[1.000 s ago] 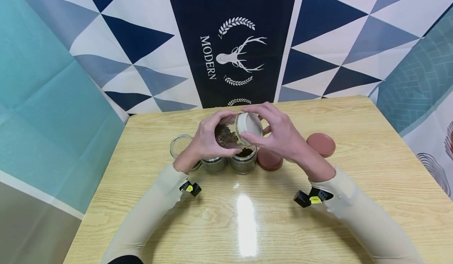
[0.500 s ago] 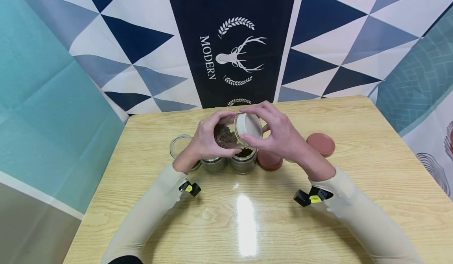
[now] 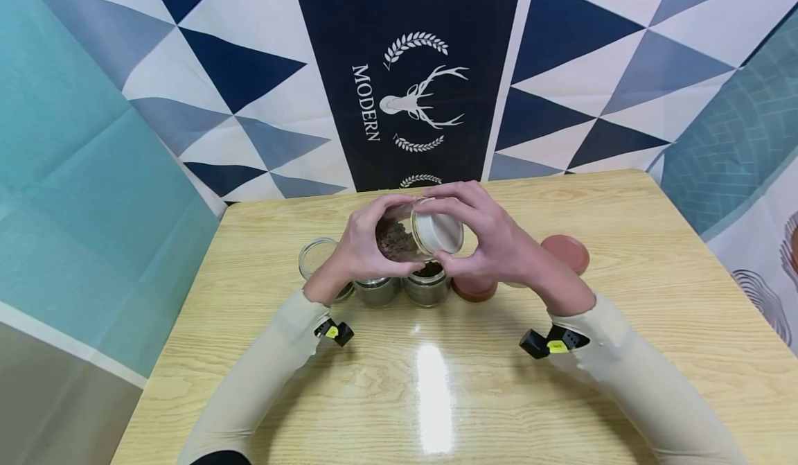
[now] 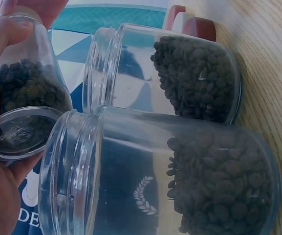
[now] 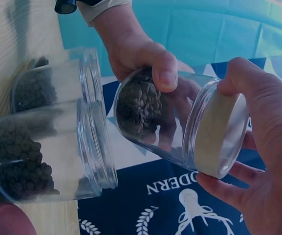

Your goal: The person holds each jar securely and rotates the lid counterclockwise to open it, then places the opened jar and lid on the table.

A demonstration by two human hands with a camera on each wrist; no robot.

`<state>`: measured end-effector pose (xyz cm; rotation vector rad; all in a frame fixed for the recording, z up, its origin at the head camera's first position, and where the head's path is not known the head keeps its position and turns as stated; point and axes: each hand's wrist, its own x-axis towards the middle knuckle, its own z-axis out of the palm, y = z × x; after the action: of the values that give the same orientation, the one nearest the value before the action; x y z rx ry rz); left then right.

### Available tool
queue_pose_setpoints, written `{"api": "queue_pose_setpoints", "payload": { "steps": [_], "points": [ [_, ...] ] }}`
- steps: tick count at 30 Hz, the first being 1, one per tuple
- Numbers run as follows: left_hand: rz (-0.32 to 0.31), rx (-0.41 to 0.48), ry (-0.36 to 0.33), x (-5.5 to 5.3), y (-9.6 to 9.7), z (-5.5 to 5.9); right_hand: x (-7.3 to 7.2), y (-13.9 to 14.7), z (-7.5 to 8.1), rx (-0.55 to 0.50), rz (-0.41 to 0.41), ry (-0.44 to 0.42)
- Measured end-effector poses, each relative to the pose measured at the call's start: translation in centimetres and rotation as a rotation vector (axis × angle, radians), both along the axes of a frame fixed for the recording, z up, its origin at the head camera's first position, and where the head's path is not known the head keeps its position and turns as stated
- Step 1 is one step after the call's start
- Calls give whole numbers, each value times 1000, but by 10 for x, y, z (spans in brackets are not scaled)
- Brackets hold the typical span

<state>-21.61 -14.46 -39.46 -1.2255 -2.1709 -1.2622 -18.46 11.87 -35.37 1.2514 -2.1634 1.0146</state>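
My left hand (image 3: 366, 247) grips a glass jar (image 3: 395, 240) by its body, holding it tilted above the row of jars. Small dark brown round pieces (image 5: 138, 103) lie in the bottom of it. On the jar's mouth sits a white lid (image 5: 214, 134), facing right. My right hand (image 3: 495, 236) holds this lid by its edge, thumb below and fingers over the top. Beneath the hands stand open glass jars, one in the middle (image 3: 377, 293) and one to its right (image 3: 427, 290), both partly filled with similar dark pieces.
Another open jar (image 3: 316, 257) stands at the left end of the row, partly behind the left wrist. One red lid (image 3: 475, 289) lies right of the jars, another red lid (image 3: 566, 253) farther right. A patterned cloth (image 3: 249, 70) hangs behind the wooden table (image 3: 374, 396).
The fingers of my right hand have shifted around the white lid, the index finger now lying across its upper edge. My left hand and the jar have hardly moved.
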Motion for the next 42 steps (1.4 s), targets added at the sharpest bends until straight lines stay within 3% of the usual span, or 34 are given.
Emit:
{"api": "queue_pose_setpoints", "payload": {
  "steps": [8,16,20,34,42],
  "points": [
    [2,0,7,1,0,-1,1,1,1,6,21,-37],
    [-13,-2,4,1,1,-3,13,-3,10,28,-172,-360],
    [-13,-2,5,0,2,-4,15,-6,12,3,-229,-416],
    [-24,8,22,-1,2,-5,15,-9,10,-8,-211,-337],
    [-1,-8,33,-1,0,-4,9,-4,7,30,-111,-187]
  ]
}}
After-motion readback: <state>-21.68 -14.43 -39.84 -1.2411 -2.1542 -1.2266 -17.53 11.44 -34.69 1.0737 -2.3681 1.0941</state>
